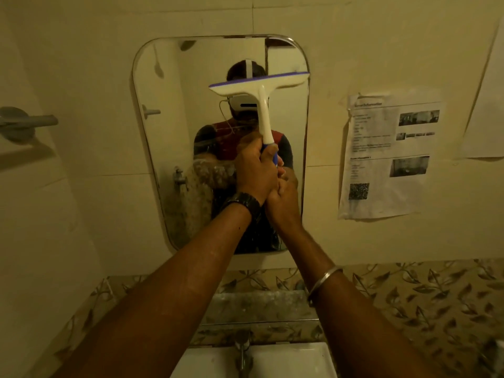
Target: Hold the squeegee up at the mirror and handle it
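Head view: both hands, left hand (256, 170) and right hand (283, 200), grip squeegee (261, 105) (against mirror (169, 159)).

printed sheet (387, 156) on wall, text too blurred to read

1. One squeegee (260, 87).
2. One mirror (163, 148).
3. Two hands: left hand (255, 170), right hand (283, 203).
4. One printed sheet (387, 154).
5. One tap (243, 350).
6. One basin (294, 361).

both hands (268, 184) gripping squeegee (260, 90), mirror (163, 148)
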